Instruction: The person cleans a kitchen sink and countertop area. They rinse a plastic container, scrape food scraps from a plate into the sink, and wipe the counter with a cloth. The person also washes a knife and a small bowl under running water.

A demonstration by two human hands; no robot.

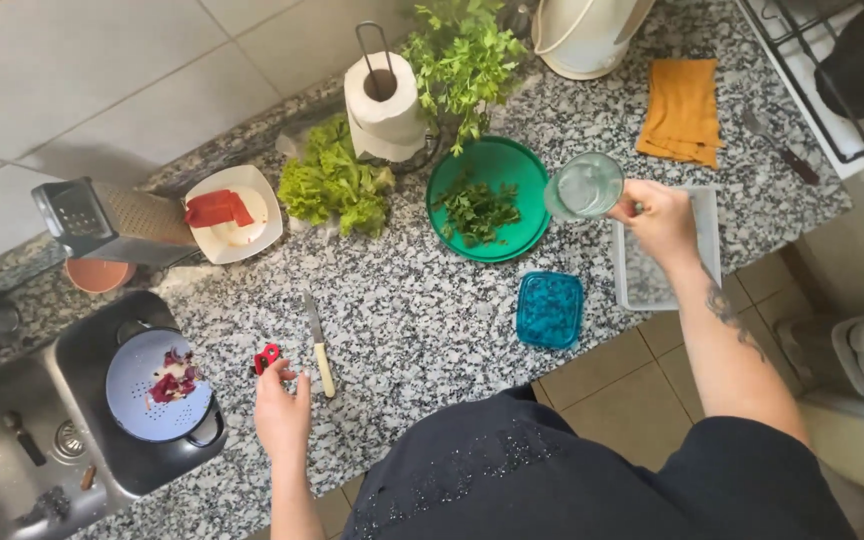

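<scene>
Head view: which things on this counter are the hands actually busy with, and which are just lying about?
In hand:
right hand holds a glass
left hand beside a small red tool

Lying about:
knife
green plate
blue tub
grater
orange cloth

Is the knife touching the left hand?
Apart. The head view shows bare counter between the knife and the left hand, whose fingers reach the small red thing.

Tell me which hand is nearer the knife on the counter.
Left. The left hand lies just beside the knife, near its handle; the right hand holds a glass far across the counter.
</scene>
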